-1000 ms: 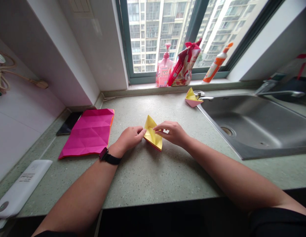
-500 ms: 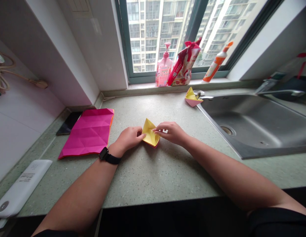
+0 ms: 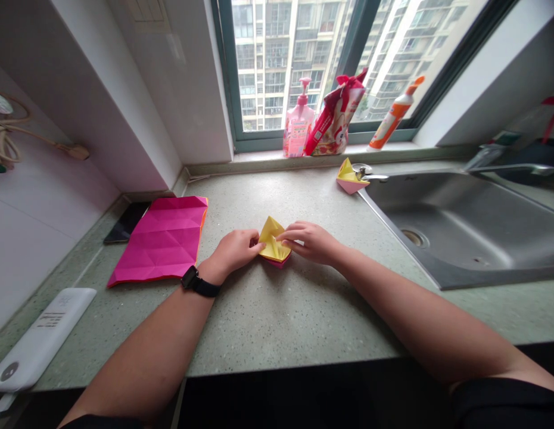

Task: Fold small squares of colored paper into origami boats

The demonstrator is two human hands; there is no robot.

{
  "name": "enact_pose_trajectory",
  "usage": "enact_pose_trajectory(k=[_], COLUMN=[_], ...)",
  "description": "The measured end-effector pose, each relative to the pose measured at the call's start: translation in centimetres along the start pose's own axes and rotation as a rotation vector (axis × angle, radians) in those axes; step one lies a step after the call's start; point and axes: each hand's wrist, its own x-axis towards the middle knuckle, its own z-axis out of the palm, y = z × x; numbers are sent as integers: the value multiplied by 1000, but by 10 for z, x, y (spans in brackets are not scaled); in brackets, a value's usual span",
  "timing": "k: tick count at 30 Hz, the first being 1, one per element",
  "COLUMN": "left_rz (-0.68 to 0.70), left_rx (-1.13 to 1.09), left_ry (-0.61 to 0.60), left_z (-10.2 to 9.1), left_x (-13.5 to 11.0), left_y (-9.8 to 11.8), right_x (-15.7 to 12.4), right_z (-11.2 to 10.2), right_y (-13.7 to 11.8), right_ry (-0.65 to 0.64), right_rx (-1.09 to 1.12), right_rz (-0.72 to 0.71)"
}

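A small folded paper boat (image 3: 271, 247), yellow inside with a pink underside, is between my hands over the middle of the counter. My left hand (image 3: 237, 247), with a black watch at its wrist, pinches the boat's left edge between thumb and curled fingers. At its right side, my right hand (image 3: 310, 239) has thumb and fingertips closed on the right wall, partly inside the hollow. A second paper boat (image 3: 351, 179), yellow and pale pink, stands by the sink's back left corner. Creased magenta paper sheets (image 3: 163, 241) with an orange edge lie left of my left hand.
A steel sink (image 3: 464, 220) is set into the speckled counter (image 3: 259, 322) on the right. A white power bank (image 3: 44, 336) and a dark phone (image 3: 125, 223) lie at the left. On the windowsill stand a pink pump bottle (image 3: 298, 126), a red bag (image 3: 337, 119) and an orange-white bottle (image 3: 393, 118).
The boat's front wall has tipped slightly, showing more of its pink underside. My right fingertips have shifted a little inside it; my left hand keeps its grip. The whole view has drifted slightly.
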Motion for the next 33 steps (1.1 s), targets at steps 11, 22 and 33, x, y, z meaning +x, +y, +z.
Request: enact_pose_trajectory(k=[11,22,33], left_rz=[5,-45,121], left_rx=[5,35,-1], left_ry=[-3,72,326], left_z=[0,0,-2], left_x=[0,2,-2], left_y=[0,0,0], right_x=[-2,-1,-1], right_z=[-2,-10,-10], right_y=[-2,-5,-7], right_ry=[-173,48,124], right_rx=[-6,4,-32], right_rz=[-30,-140,-115])
